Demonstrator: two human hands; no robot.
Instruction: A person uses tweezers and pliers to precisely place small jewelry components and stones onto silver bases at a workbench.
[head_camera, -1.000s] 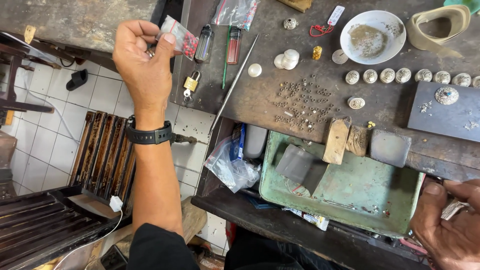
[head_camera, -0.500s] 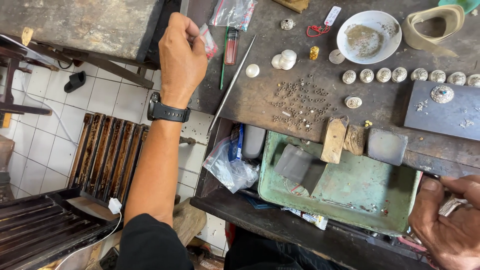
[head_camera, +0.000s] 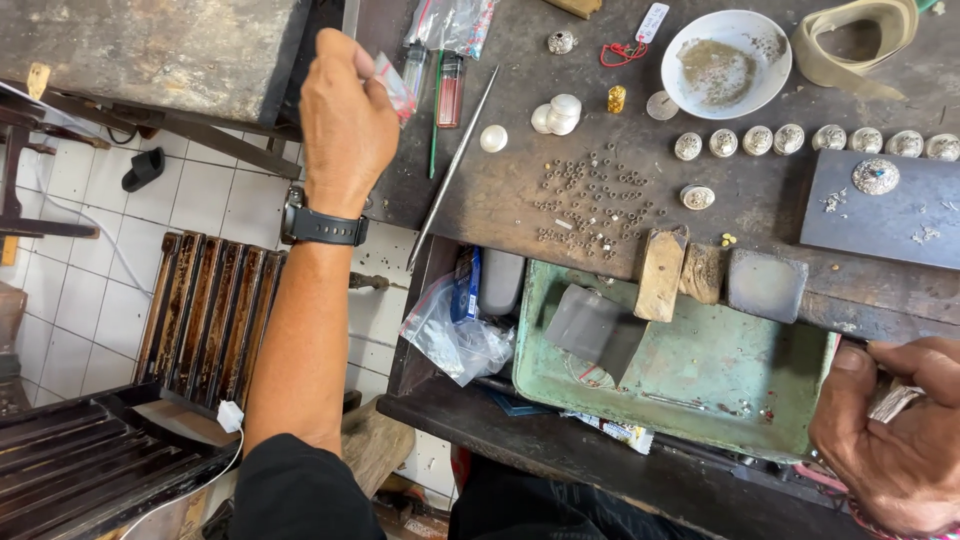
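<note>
Reaching farther right than a moment ago, left hand (head_camera: 345, 120) is pinching a small plastic bag (head_camera: 393, 84) above the workbench (head_camera: 520, 190) edge; flimsy, light, best gripped by its rim. Right hand (head_camera: 900, 435) is curling around something unclear.

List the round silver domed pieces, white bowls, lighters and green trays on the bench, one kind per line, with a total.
Silver domed pieces in the top-right row: 7
White bowl: 1
Red lighter: 1
Green tray: 1
Total: 10
</note>
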